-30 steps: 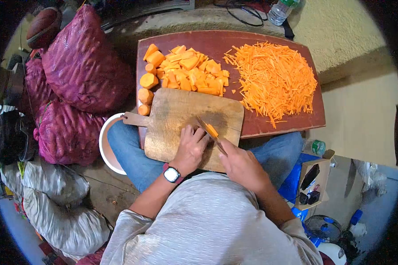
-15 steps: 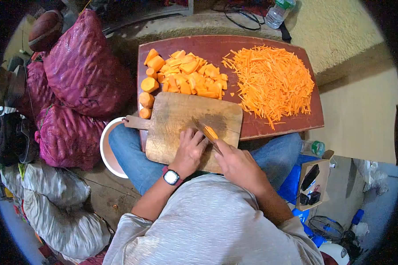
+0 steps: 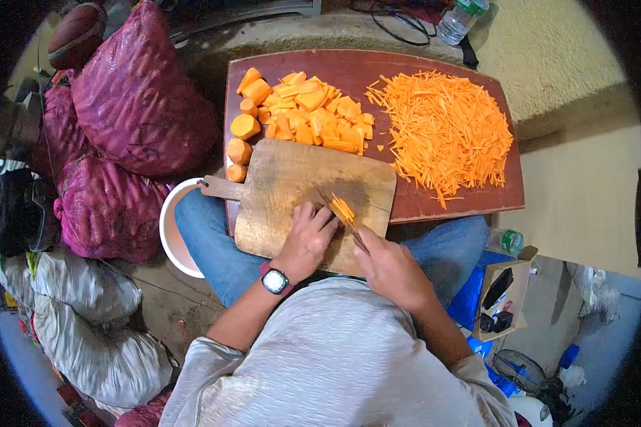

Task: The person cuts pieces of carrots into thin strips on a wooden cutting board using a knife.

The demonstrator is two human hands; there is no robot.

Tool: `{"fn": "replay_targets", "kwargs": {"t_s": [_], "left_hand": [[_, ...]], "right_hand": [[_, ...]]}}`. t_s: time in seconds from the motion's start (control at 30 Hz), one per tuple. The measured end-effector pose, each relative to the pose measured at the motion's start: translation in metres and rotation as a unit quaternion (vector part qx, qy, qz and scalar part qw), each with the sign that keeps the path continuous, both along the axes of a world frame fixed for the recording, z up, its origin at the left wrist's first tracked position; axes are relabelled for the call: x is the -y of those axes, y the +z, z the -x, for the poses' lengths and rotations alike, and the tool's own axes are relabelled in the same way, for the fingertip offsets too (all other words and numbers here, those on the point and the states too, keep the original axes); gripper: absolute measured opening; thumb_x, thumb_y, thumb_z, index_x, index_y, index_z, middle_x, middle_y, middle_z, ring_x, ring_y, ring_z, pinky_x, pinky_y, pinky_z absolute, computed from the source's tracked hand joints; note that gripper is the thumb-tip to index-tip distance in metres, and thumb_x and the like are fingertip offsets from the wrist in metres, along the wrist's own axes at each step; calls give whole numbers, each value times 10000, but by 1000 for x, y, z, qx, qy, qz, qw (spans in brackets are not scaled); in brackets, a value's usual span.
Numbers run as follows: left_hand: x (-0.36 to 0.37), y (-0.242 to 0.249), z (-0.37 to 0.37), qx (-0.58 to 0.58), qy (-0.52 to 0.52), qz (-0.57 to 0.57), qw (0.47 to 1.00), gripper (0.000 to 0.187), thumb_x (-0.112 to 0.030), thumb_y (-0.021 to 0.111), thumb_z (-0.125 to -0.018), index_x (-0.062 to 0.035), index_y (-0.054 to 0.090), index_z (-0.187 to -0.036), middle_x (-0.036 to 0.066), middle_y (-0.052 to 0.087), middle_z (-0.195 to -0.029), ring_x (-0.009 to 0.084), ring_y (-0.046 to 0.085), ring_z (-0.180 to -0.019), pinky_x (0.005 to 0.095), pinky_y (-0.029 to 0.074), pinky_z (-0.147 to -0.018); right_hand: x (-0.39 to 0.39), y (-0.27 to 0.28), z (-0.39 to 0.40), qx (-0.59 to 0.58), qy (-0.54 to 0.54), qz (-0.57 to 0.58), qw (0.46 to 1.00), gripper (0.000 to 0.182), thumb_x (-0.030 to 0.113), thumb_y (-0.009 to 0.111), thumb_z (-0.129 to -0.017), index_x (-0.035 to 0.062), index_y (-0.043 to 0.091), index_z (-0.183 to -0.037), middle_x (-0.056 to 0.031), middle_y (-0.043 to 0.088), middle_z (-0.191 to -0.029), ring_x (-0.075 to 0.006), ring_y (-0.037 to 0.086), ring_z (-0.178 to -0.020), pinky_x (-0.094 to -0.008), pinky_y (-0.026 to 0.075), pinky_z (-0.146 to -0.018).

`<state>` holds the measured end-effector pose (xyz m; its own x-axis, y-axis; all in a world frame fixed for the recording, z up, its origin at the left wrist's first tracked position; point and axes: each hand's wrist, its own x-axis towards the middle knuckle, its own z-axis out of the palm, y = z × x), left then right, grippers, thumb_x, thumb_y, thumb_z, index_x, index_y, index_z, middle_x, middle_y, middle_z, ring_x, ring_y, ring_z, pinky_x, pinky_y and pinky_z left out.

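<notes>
A wooden cutting board (image 3: 278, 192) lies over the near edge of a dark red board and my lap. My right hand (image 3: 388, 267) grips a knife (image 3: 356, 235), its blade slanting up and left over the cutting board. Thin orange carrot strips (image 3: 342, 211) lie along the blade's right side. My left hand (image 3: 308, 240), with a watch on the wrist, rests on the cutting board left of the blade, fingers curled down; what is under them is hidden. Carrot slices (image 3: 310, 110) and thick carrot pieces (image 3: 245, 127) sit beyond. A large heap of carrot strips (image 3: 449, 132) is at the right.
Purple-red mesh sacks (image 3: 139, 92) stand at the left, with white sacks (image 3: 100, 341) below them. A white basin (image 3: 169, 235) is beside my left knee. At the right are an open box (image 3: 509, 295) and a fan (image 3: 520, 370). A plastic bottle (image 3: 457, 25) lies at the top.
My right hand and the knife have shifted slightly right. More carrot strips now show beside the blade. The view has moved a little.
</notes>
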<state>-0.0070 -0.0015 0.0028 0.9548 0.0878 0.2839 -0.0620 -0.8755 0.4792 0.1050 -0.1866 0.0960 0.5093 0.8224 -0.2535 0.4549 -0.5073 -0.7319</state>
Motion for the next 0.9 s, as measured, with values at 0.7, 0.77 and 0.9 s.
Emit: {"fn": "replay_targets", "kwargs": {"t_s": [0.7,0.77,0.9], "left_hand": [[0,-6,3,22,-2,5,1000,389,-69,659,-859,57,734,-1218,175,625,-1187,389,563,-1129,510,460,-1003],[3,-4,2,30,-2,8,1000,390,-71,661,-856,55,733,-1218,175,624,-1180,387,564,-1125,509,460,-1000],[-1,-6,4,45,0,-20,999,400,-69,663,-851,51,726,-1228,176,622,-1166,386,568,-1119,507,460,-998]], "right_hand": [[-1,-4,-1,9,17,24,1000,363,158,633,-1065,11,559,-1388,-338,723,-1079,-543,706,-1020,-617,561,-826],[-13,2,-6,-7,16,39,999,361,159,634,-1065,17,561,-1389,-339,722,-1075,-545,703,-1026,-621,560,-825],[3,10,-1,-38,6,36,999,366,164,643,-1064,18,561,-1390,-343,719,-1084,-556,689,-1046,-622,560,-830]]}}
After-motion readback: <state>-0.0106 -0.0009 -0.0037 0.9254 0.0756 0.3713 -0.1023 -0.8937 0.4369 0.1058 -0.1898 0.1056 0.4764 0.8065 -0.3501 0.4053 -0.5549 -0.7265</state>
